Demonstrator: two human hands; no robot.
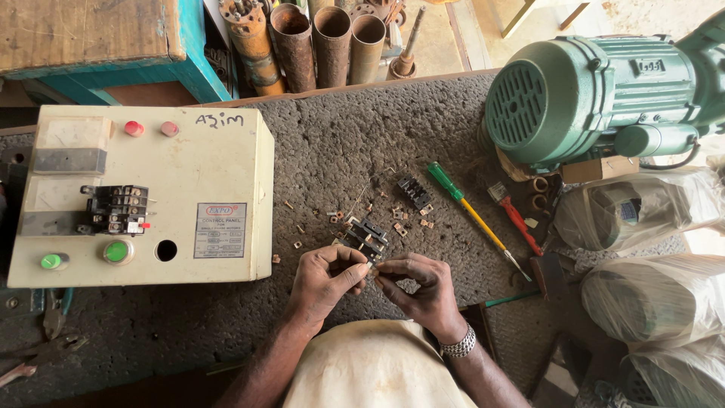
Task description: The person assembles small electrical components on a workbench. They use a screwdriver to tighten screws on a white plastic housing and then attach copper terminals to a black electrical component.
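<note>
Where both sets of fingertips meet, a small black plastic contact block with metal strips [368, 240] is held just above the rough dark grey bench top [317, 143], close to the person's body. The left hand [325, 278] has thumb and forefinger pressed together on the block's near edge, and the right hand [423, 285], with a silver metal bracelet [458, 346] at its wrist, pinches something too small to make out at the same spot; whether it is a screw or a contact strip cannot be told.

Just beyond the grip lie scattered tiny brass and copper-coloured bits [400, 223], and a little farther out a second black ribbed plastic block [414, 190]. To the right of the grip, near but apart, lies a long screwdriver with a green handle and yellow shaft [472, 215], and beside that a shorter red-handled tool [517, 221]. Well off to the left of the grip sits a cream metal control box [219, 162] with red and green push buttons and a black relay unit [115, 209] resting on it. Far right and beyond stands a green cast electric motor [589, 94].

The likeliest trouble is a tiny part slipping from the pinch: on this coarse surface it would bounce and vanish among the loose bits. Squeezing too hard could also bend a thin metal strip.
</note>
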